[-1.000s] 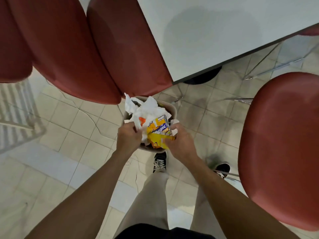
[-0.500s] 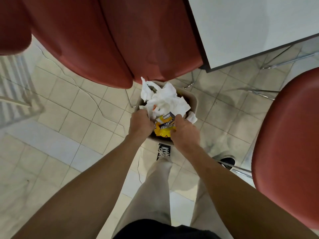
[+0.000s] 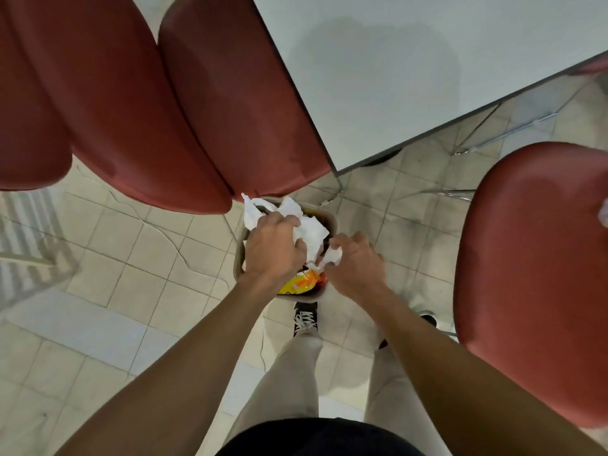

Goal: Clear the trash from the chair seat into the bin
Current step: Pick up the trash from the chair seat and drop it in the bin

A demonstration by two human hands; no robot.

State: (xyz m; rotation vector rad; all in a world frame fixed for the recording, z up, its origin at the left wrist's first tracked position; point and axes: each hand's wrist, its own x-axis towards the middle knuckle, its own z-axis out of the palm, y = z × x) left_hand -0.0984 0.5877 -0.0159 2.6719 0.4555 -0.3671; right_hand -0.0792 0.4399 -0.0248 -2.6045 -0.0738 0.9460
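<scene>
Left hand point(image 3: 274, 246): palm down over the bin point(image 3: 330, 220), fingers bent and pressing onto the crumpled white paper napkins point(image 3: 307, 233) at the bin's mouth; whether any fingers close round the paper cannot be told. Right hand point(image 3: 355, 264): just beside the left, over the bin's near right edge, fingers curled and pinching a small white paper wad point(image 3: 330, 257).

Bin: small, beige, standing on the tiled floor point(image 3: 131, 264) between the hands and the red chairs. It is packed to the rim. Napkins rise above the top; one sheet sticks up at the far left edge. A yellow-orange snack wrapper point(image 3: 301, 283) lies at the near side, partly under the left wrist.

Surroundings: two red chair seats point(image 3: 230, 103) overhang the far side of the bin. A white counter point(image 3: 411, 67) fills the upper right. A third red chair seat point(image 3: 533, 278) sits to the right, with a bit of white trash point(image 3: 604, 216) at the frame edge on it. Below: a black sneaker point(image 3: 306, 319) with white laces, light trousers.
</scene>
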